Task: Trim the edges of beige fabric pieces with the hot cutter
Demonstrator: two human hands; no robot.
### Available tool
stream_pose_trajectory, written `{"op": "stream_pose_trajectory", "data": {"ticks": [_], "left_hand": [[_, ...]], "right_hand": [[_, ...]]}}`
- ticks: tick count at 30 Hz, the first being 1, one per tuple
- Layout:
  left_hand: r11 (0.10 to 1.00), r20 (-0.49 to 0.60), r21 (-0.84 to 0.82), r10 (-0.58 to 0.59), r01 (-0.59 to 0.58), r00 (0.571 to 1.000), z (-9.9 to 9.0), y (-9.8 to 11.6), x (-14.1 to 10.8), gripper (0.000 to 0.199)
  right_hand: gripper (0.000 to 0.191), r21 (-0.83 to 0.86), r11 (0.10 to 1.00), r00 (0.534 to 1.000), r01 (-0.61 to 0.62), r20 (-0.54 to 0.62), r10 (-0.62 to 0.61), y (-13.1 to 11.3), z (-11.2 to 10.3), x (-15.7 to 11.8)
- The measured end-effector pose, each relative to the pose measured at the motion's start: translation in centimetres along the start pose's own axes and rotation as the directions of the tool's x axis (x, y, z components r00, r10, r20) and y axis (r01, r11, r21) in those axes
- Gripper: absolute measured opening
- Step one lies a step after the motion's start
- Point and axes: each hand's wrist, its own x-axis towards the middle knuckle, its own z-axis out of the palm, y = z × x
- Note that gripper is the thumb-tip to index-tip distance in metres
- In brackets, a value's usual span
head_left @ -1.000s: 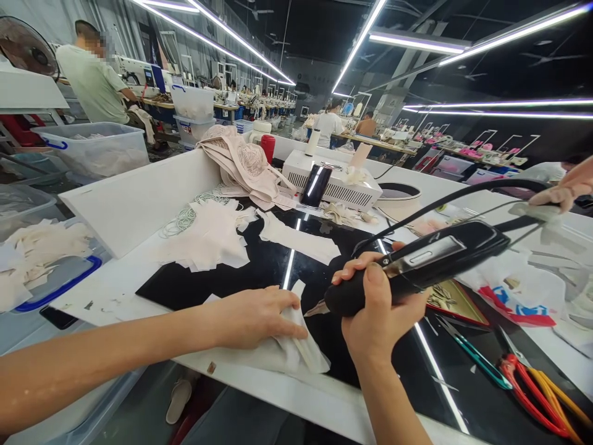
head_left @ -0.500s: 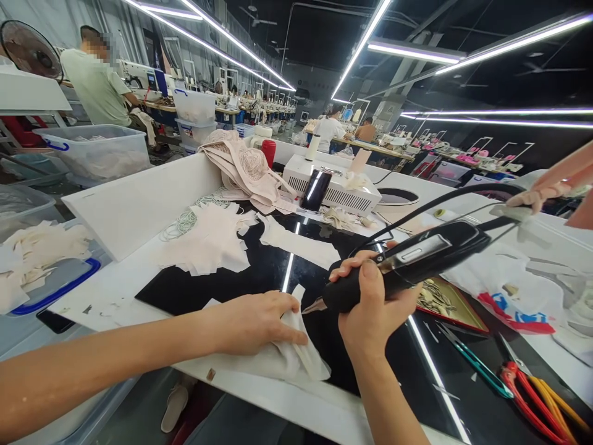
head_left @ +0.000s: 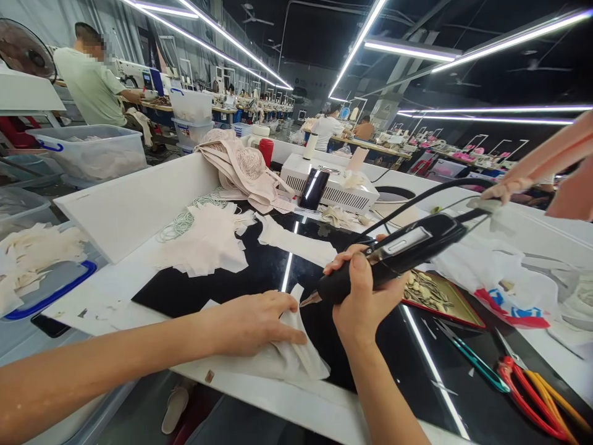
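Observation:
My left hand [head_left: 259,321] presses a folded cream fabric piece [head_left: 303,355] onto the table near its front edge. Its thumb and fingertips bear on the folded strip, and the finger undersides are hidden. Wrapped in my right hand [head_left: 364,293] is a black corded hand tool [head_left: 412,244] with a pointed metal tip. That tip sits beside the strip's edge, close to my left fingertips; whether it touches I cannot tell. Beyond lie a narrow cream fabric piece [head_left: 296,241] and a stack of cut cream pieces [head_left: 204,238].
Teal-handled scissors [head_left: 479,361] and red-handled scissors [head_left: 523,395] lie at right, near a tray [head_left: 463,303] of small parts. A cord arcs behind the tool. Bras [head_left: 245,164] and a white vented box [head_left: 333,185] stand at the back. A co-worker [head_left: 88,80] is far left.
The tool and my right hand have shifted slightly left, with the tool's rear end a little nearer. My left hand stays on the fabric. The whole view has drifted slightly.

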Motion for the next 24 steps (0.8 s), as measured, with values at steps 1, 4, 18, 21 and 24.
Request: {"op": "stream_pose_trajectory", "data": {"ticks": [1,4,18,21,24], "left_hand": [[1.0,0.002,0.0,0.002,-0.002,1.0,0.0,0.0,0.0,0.055],[1.0,0.009,-0.004,0.002,-0.002,1.0,-0.1,0.0,0.0,0.057],[0.99,-0.173,-0.141,-0.039,0.014,0.984,0.0,0.6,2.0,0.027],[0.995,-0.178,-0.098,-0.013,-0.005,0.984,0.9,0.9,3.1,0.019],[0.995,-0.178,-0.098,-0.005,-0.012,0.984,2.0,0.8,3.6,0.013]], "right_hand": [[0.044,-0.003,1.0,1.0,-0.003,0.006,0.003,0.2,0.1,0.0],[0.038,0.003,1.0,0.999,0.012,0.04,-0.012,0.5,0.1,0.0],[0.042,-0.216,0.976,0.985,0.011,0.173,0.027,-1.9,-5.0,1.9],[0.051,-0.33,0.939,0.955,0.097,0.295,0.005,-1.9,-7.0,1.8],[0.051,-0.482,0.843,0.913,0.238,0.407,-0.025,-1.7,-9.6,0.8]]}}
